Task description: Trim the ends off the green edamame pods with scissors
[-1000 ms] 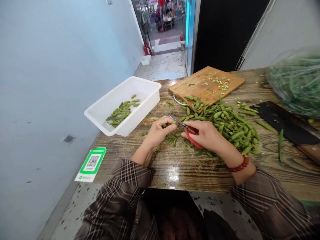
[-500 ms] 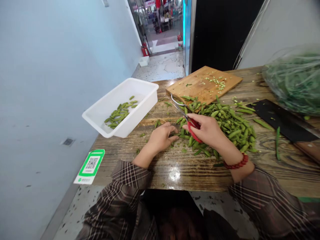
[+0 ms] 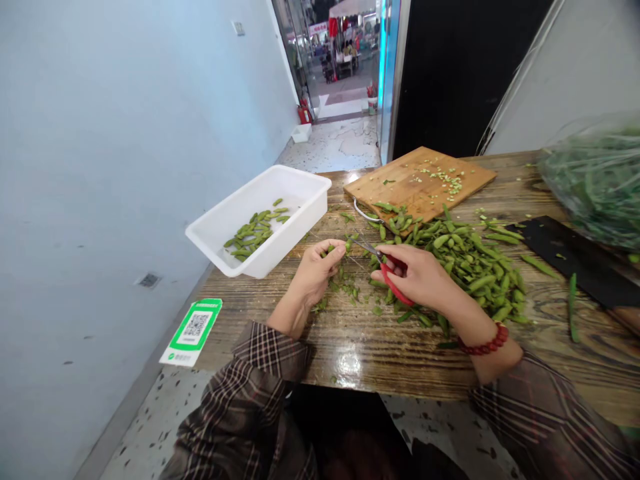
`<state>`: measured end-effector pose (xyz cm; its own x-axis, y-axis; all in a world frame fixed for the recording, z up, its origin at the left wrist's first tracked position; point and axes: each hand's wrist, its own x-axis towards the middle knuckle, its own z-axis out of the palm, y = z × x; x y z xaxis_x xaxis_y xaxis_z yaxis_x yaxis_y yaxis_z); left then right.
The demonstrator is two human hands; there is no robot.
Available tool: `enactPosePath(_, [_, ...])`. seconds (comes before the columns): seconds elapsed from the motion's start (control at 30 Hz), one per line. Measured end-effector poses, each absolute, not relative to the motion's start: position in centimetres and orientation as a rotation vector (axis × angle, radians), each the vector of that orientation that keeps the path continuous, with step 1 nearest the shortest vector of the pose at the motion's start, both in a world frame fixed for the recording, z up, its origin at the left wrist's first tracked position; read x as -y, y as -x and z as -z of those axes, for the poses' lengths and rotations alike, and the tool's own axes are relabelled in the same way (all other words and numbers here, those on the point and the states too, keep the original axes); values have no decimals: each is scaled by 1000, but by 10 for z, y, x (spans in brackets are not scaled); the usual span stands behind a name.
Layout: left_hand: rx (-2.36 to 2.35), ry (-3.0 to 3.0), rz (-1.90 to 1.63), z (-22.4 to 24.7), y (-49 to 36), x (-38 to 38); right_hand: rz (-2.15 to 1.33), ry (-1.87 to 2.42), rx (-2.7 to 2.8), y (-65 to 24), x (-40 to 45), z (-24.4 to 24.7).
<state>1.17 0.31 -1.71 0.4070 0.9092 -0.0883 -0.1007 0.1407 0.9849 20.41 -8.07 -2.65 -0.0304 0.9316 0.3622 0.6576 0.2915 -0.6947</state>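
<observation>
Pods [image 3: 349,246] pinched in curled left hand [image 3: 315,268]; right hand [image 3: 419,272], angled inward, grips red-handled scissors [image 3: 393,284]

The tub [image 3: 295,237] sits by the table's [image 3: 400,360] left edge, with pods [image 3: 253,235] in it. Before it, at the near left corner, lies the card [image 3: 193,332]. The board [image 3: 395,183] is at the far edge, right of the tub; the heap [image 3: 480,260] lies before it (some spills onto the board's near corner). Right of the heap is the cleaver [image 3: 585,267], behind that the bag [image 3: 600,183]. Between tub and heap is the left hand [image 3: 313,273]; at the heap's left side, the right hand [image 3: 415,273], scissors [image 3: 397,287] in it.
</observation>
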Motion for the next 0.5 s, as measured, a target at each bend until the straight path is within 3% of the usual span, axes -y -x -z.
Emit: enactPosePath(0.5, [-804,-1539,-852,19,-16,4,-455,1397,1852,-199,82,28])
